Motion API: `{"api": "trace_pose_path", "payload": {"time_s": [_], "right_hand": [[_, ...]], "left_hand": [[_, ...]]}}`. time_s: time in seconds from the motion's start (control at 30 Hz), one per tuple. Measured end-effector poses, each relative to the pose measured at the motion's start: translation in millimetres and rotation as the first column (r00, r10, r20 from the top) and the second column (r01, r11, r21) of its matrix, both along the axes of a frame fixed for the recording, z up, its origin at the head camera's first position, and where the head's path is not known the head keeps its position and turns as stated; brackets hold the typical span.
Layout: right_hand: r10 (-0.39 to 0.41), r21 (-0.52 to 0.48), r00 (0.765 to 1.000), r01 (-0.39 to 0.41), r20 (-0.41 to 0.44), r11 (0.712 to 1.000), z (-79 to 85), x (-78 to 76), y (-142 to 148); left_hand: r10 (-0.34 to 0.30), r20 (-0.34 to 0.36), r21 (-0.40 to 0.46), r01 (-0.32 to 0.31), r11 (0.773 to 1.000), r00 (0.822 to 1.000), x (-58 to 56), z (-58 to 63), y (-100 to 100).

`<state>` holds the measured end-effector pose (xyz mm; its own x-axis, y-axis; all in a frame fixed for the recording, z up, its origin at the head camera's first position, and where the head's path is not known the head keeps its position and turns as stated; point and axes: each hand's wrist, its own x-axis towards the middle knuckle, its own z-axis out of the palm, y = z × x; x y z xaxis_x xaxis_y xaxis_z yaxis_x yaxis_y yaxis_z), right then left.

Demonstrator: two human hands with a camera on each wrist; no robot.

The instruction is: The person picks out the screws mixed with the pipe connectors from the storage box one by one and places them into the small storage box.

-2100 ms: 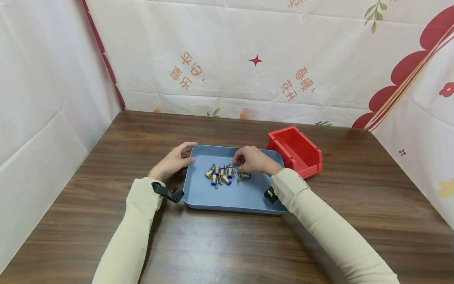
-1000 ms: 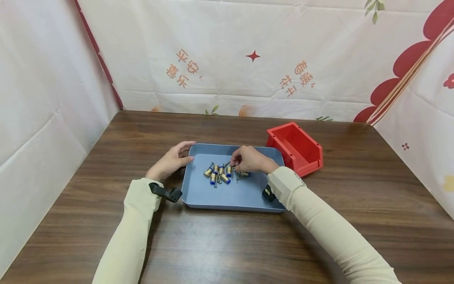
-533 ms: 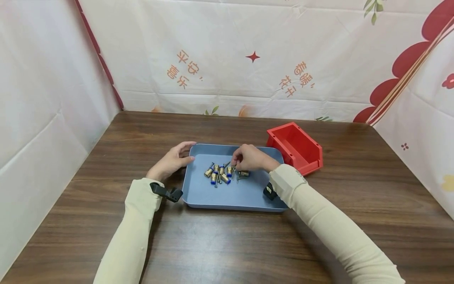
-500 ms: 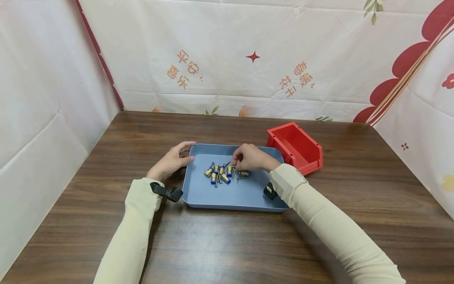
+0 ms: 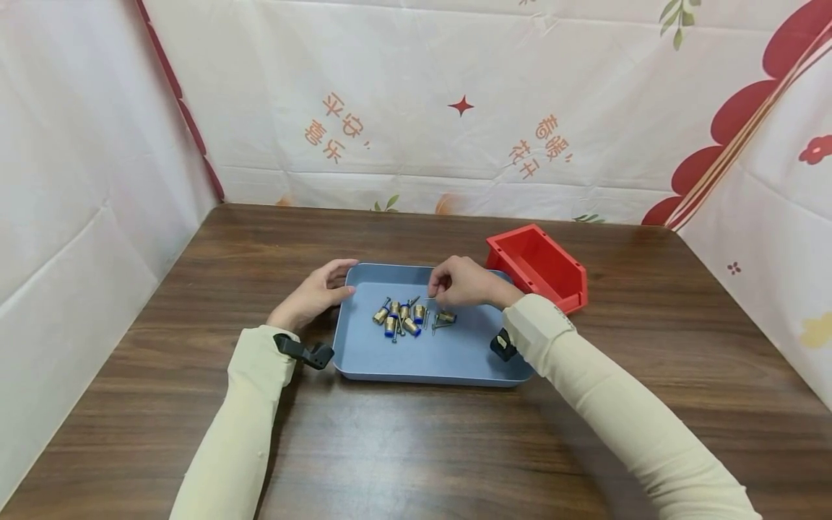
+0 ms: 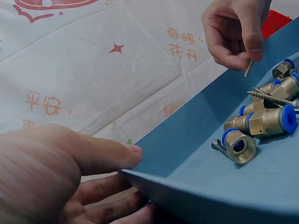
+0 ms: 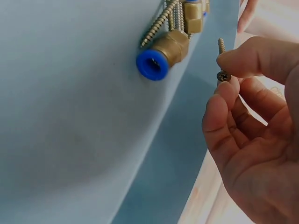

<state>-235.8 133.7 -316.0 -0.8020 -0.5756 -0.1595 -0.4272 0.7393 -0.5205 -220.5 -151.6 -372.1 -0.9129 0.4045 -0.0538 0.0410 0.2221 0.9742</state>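
Observation:
A shallow blue tray [image 5: 429, 361] holds a cluster of brass push-in fittings [image 6: 268, 123] with blue collars, and several screws [image 7: 159, 24] lying among them. My left hand [image 5: 315, 296] holds the tray's left side near the far corner, thumb at the rim and fingers outside and below it. Above the far part of the tray, my right hand [image 5: 468, 282] pinches a single screw [image 7: 224, 75] between thumb and fingers. Its cross-slotted head faces the camera in the right wrist view; its pointed end shows below the fingertips in the left wrist view.
An open red bin [image 5: 552, 278] stands at the tray's far right corner, partly behind the right forearm. The brown wooden table [image 5: 364, 448] carries all of it. A white printed cloth [image 5: 416, 130] hangs along the table's far edge and both sides.
My right hand has lifted off the cluster and shifted slightly right and away, bringing a screw with it. The left hand stays on the tray's side.

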Motion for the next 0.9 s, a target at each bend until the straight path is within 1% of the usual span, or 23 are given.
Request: {"api": "trace_pose_path", "payload": {"time_s": [0.23,0.5,0.9], "right_hand": [[-0.002,-0.018,1.000,0.002,-0.025,1.000,4.6,1.9,12.4],[-0.038,-0.009,0.999,0.038,-0.024,0.999,10.0,2.7,27.2],[-0.077,-0.017,0.994,0.076,-0.072,0.997,23.6,3.5,47.4]], "left_hand": [[-0.002,-0.016,-0.010,0.002,1.000,1.000,0.9,0.7,0.5],[-0.008,-0.020,-0.010,0.008,1.000,1.000,0.8,0.2,0.5],[-0.013,-0.026,-0.022,0.012,1.000,1.000,0.7,1.5,0.2]]}}
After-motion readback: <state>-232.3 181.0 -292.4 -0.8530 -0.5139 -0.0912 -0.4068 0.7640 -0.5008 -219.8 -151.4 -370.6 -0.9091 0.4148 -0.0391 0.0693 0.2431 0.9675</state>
